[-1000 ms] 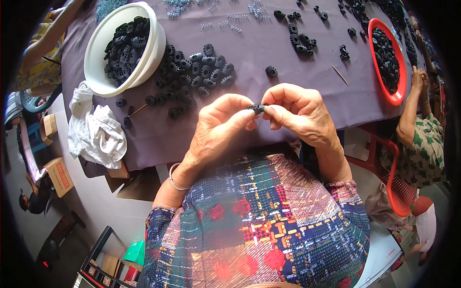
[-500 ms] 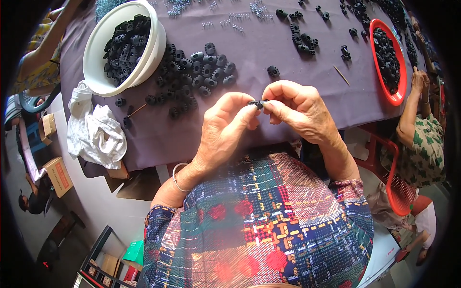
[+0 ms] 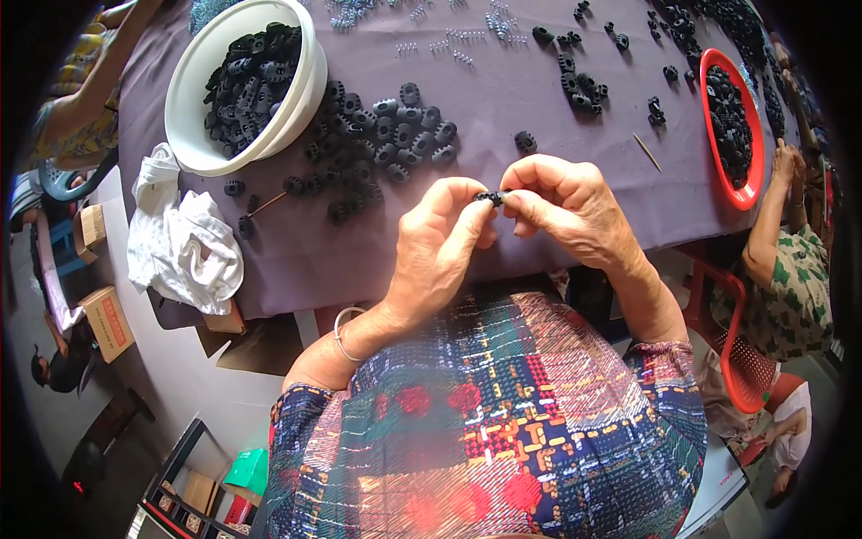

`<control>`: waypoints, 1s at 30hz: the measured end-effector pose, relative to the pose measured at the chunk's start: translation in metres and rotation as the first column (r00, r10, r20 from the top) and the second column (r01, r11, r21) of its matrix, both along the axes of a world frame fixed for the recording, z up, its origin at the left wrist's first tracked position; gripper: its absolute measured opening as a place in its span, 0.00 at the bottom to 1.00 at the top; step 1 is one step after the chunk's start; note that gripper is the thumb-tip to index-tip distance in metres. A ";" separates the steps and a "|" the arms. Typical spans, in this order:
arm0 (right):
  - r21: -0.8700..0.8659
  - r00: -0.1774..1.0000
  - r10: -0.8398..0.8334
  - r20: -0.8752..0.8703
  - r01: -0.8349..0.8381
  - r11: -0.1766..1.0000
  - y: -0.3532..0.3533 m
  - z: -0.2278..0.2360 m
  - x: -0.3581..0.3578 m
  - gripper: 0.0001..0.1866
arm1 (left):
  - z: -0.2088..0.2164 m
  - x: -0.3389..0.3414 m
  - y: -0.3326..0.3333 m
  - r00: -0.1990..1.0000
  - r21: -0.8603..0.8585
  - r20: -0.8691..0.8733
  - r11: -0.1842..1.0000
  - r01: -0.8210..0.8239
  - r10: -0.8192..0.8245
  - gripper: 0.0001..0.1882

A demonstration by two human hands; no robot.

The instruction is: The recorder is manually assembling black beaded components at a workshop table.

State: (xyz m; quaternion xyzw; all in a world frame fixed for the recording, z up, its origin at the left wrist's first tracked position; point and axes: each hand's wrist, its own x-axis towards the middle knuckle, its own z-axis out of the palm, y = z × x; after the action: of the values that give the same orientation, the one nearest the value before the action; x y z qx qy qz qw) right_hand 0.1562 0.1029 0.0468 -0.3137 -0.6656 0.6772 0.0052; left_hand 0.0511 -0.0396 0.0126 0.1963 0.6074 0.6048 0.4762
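Observation:
Between my two hands, just above the near part of the table, is a small black toothed plastic piece (image 3: 488,197), which looks like part of a hair claw clip. My left hand (image 3: 438,238) pinches its left end between thumb and fingers. At its right end, the thumb and forefinger of my right hand (image 3: 575,211) are closed on it too. The fingertips hide much of the piece. Beyond my hands lies a single black clip piece (image 3: 525,142). A pile of similar black pieces (image 3: 409,126) spreads to the left.
A white bowl (image 3: 314,85) of black pieces stands at the far left, with a white cloth (image 3: 184,238) nearer me. Small metal springs (image 3: 458,39) lie at the back. Right are a wooden stick (image 3: 646,153) and a red basin (image 3: 752,193) of black pieces, beside another person's arm (image 3: 768,211).
Both hands keep their pinch on the black piece. The whole view has shifted slightly, so the table and hands appear a little farther right; the grip looks nearly the same.

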 end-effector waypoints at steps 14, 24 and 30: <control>-0.005 0.999 0.039 0.031 -0.039 0.999 0.002 -0.005 -0.002 0.08 | -0.002 0.006 0.000 0.997 0.018 -0.053 0.998 -0.056 0.057 0.06; -0.058 1.000 -0.010 -0.012 0.010 0.998 0.001 -0.010 -0.012 0.08 | -0.004 0.004 0.002 0.990 0.054 0.049 0.990 -0.132 0.130 0.08; -0.076 0.999 0.033 -0.001 -0.033 0.997 0.005 -0.012 -0.014 0.08 | -0.007 0.007 0.003 0.984 0.074 0.059 0.982 -0.173 0.169 0.08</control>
State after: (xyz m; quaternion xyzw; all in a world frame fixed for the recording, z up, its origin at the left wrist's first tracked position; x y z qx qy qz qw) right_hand 0.1427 0.1078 0.0344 -0.3029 -0.6443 0.7020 -0.0181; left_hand 0.0584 -0.0370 0.0058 0.1462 0.5851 0.6718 0.4301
